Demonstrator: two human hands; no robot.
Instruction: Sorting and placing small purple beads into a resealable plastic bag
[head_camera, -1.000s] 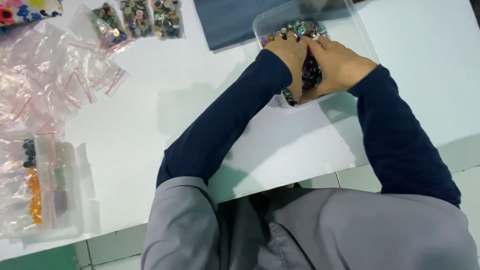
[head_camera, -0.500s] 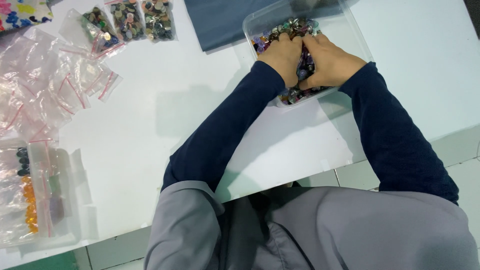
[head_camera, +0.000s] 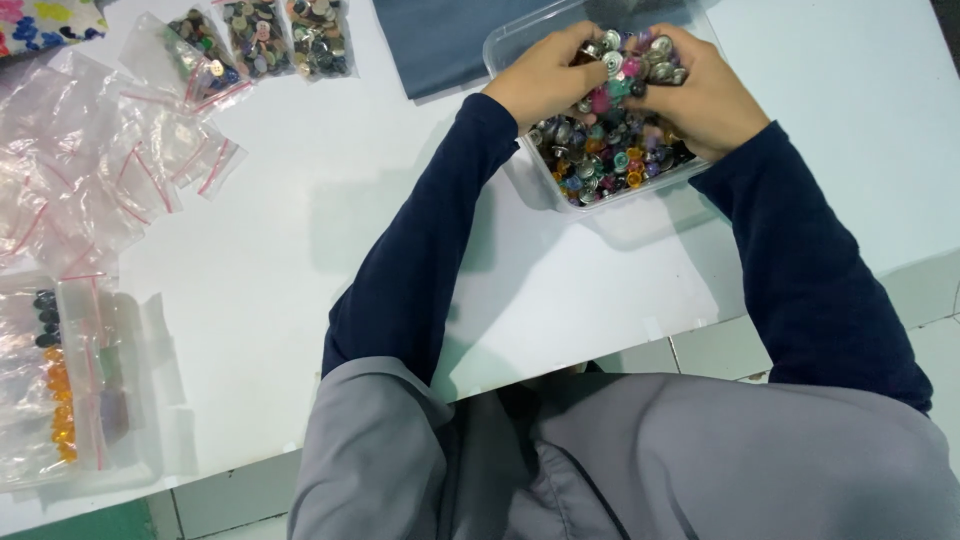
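Buttons (head_camera: 608, 150): mixed colours, heaped in a clear plastic tub (head_camera: 520, 45) at the far side of the white table (head_camera: 330, 230).
Lie: directly under and between both sets of fingers; no clear long axis.
Left hand (head_camera: 545, 80): fingers curled, gathering a clump.
Right hand (head_camera: 700, 95): fingers curled around buttons, equally near.

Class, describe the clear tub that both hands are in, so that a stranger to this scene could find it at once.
On the white table, look to the far edge beside the grey-blue cloth. There sits a clear plastic tub, with the left hand and right hand in it. Unlike the small bags of buttons, it is rigid and heaped with loose mixed buttons.
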